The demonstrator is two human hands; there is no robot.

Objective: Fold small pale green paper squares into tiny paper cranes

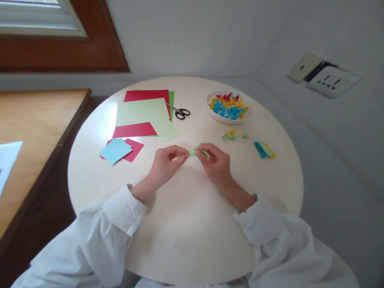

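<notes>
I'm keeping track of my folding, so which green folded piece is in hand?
The green piece pinched by the left hand and the right hand; the other green pieces lie unheld, nearer the white dish.

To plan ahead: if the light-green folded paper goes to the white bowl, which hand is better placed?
Probably the right hand: it pinches the paper and is nearer the bowl. The left hand also pinches it, but farther away.

Two arms in loose white cloth sleeves (111,224) cross the round cream surface's (186,244) near edge; the bare left hand (168,163) and bare right hand (216,162) pinch, close together.
</notes>
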